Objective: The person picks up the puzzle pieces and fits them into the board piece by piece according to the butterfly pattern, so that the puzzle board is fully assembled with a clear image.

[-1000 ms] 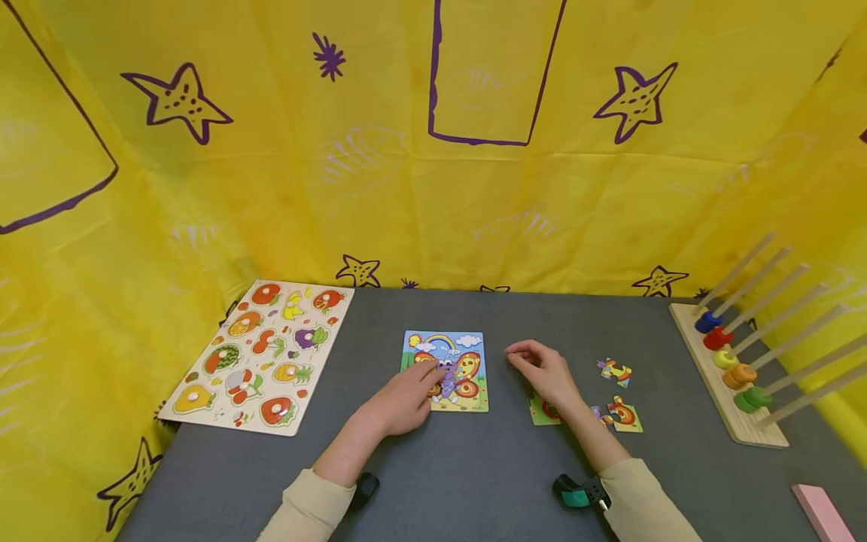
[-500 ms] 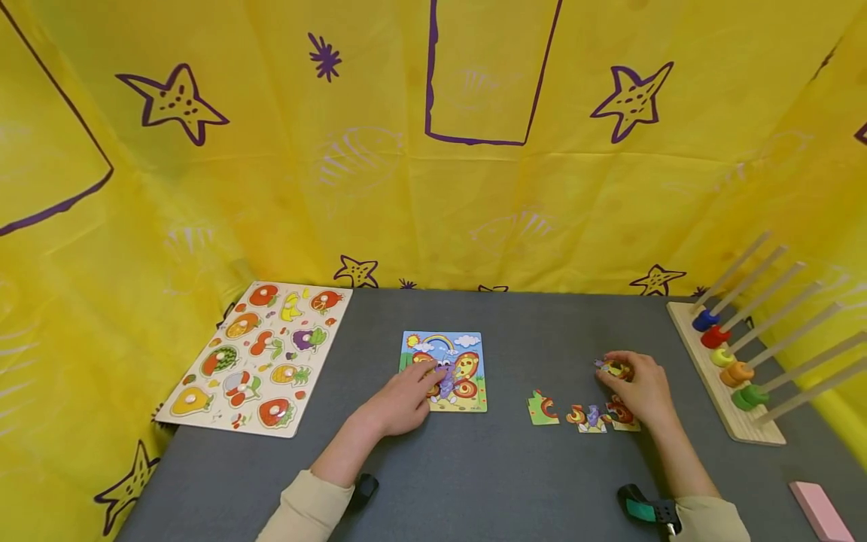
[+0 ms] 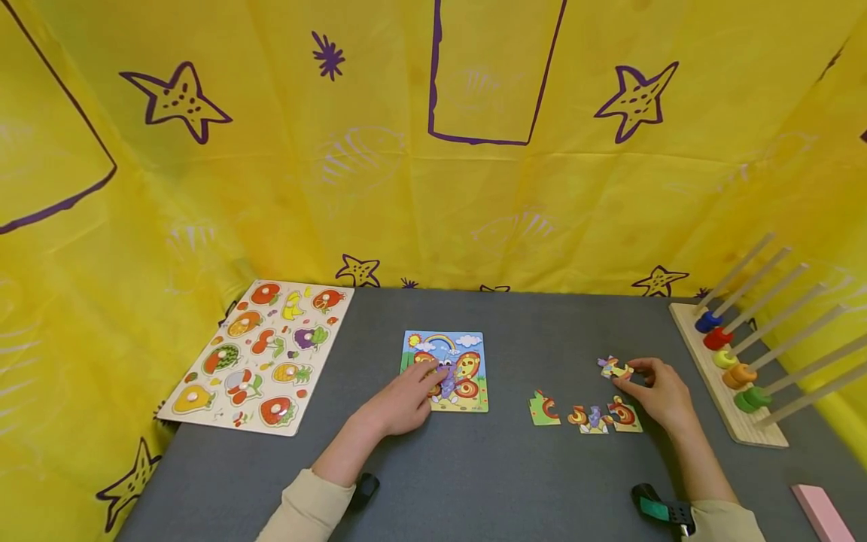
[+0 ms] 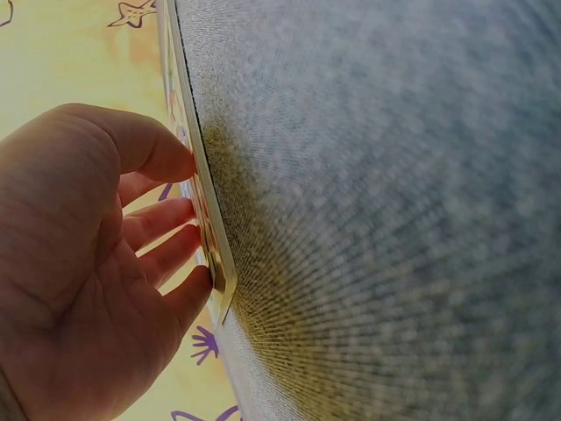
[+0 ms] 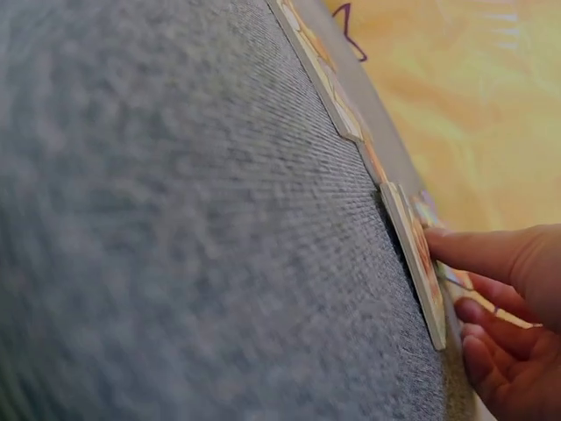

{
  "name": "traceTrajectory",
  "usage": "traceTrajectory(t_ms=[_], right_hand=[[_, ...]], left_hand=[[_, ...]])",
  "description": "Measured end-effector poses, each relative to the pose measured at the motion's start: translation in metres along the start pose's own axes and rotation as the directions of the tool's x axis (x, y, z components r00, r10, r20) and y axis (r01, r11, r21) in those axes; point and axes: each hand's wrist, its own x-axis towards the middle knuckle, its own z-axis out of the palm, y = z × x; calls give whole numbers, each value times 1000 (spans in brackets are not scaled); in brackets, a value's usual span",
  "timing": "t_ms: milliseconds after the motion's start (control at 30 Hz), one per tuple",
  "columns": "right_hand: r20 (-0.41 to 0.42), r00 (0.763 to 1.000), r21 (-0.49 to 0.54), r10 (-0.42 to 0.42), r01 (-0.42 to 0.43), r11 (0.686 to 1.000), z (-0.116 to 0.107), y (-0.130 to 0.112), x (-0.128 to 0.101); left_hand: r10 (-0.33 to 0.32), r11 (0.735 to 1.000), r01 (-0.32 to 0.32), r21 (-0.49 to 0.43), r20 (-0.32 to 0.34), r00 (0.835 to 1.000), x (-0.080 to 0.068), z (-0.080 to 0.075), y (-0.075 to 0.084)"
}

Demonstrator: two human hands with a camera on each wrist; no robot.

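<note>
While my left hand rests flat-fingered on the butterfly puzzle board, my right hand pinches a loose puzzle piece well right of that board. Three pieces lie between. The left wrist view shows fingertips touching the board's edge, unseen from the head.

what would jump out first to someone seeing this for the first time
Probably the bright yellow star-printed cloth walling in the grey table. Next, the butterfly puzzle board at the centre, with the left hand resting fingertips on it, and the right hand touching a loose puzzle piece above a row of three more. The fruit peg board lies far left, the ring stacker far right.
</note>
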Motion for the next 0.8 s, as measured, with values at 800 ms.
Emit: traceTrajectory(t_ms=[800], right_hand=[[130, 980, 426, -147, 79, 901, 71, -97, 12]], left_hand=[[-27, 1000, 27, 11, 12, 1000, 0, -2, 2]])
